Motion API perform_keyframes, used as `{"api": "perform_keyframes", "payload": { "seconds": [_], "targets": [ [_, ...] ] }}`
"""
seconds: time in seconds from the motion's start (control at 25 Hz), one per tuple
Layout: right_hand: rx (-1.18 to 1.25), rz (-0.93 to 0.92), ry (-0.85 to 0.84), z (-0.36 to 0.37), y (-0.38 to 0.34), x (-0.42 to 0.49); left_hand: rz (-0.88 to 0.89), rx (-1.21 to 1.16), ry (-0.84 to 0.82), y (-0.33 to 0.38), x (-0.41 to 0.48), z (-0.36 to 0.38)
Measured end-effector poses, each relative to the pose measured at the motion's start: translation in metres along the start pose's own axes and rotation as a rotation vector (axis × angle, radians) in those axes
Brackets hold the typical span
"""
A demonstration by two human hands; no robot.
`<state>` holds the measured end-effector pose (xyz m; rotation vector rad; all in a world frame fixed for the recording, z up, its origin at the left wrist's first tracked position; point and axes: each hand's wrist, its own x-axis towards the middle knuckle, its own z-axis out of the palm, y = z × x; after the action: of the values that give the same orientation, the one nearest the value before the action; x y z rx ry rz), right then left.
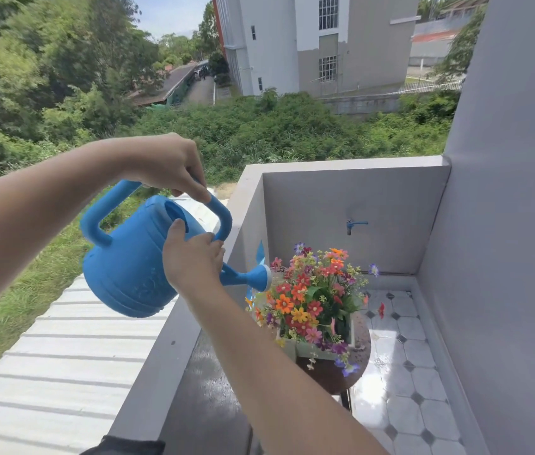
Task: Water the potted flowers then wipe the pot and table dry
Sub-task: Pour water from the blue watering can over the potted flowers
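Bright, hard daylight. Sun glare on wet floor tiles; trees at left slightly blurred; wide-angle bending toward the edges.

text: none legible; labels/brands: none readable; numbers: none readable; signs: none readable

**Sunlit balcony corner above a green slope**

A pale grey parapet closes the far side and the left of the balcony. A taller grey wall rises on the right. A small blue tap sticks out of the far wall. The floor is white octagonal tile with small dark diamonds, glossy in the hard daylight. Outside, near left, lies a white ribbed roof, then grass and dense trees. Far off stands a white-and-grey building with gridded windows under pale blue sky.
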<state>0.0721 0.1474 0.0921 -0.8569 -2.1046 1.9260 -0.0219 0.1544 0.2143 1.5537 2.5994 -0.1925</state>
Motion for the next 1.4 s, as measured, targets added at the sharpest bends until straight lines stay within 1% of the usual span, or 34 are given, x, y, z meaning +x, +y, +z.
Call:
{"api": "perform_keyframes", "payload": {
  "seconds": [0.16,0.32,0.52,0.68,1.04,1.2,1.4],
  "targets": [
    [-0.013,-0.050,0.051,-0.004,-0.002,-0.001,-0.006,-0.008,0.035,-0.002,-0.004,-0.001],
    [-0.019,-0.078,0.023,0.004,-0.005,-0.007,-0.025,0.007,0.047,-0.007,-0.013,-0.004],
    [0.009,-0.015,-0.049,0.022,-0.003,-0.022,-0.033,-0.016,-0.006,-0.015,-0.029,0.004],
    [0.031,0.024,-0.050,0.029,0.003,-0.036,-0.018,-0.034,-0.048,-0.014,-0.038,0.012],
    [-0.024,-0.035,0.030,0.012,0.000,-0.036,0.030,-0.048,0.057,-0.002,-0.040,0.002],
    [0.011,-0.026,0.026,0.013,0.004,-0.039,0.034,-0.048,0.023,0.003,-0.039,0.004],
    [0.028,0.038,0.024,0.007,0.018,-0.045,0.037,-0.052,-0.033,0.018,-0.031,0.016]
  ]
}}
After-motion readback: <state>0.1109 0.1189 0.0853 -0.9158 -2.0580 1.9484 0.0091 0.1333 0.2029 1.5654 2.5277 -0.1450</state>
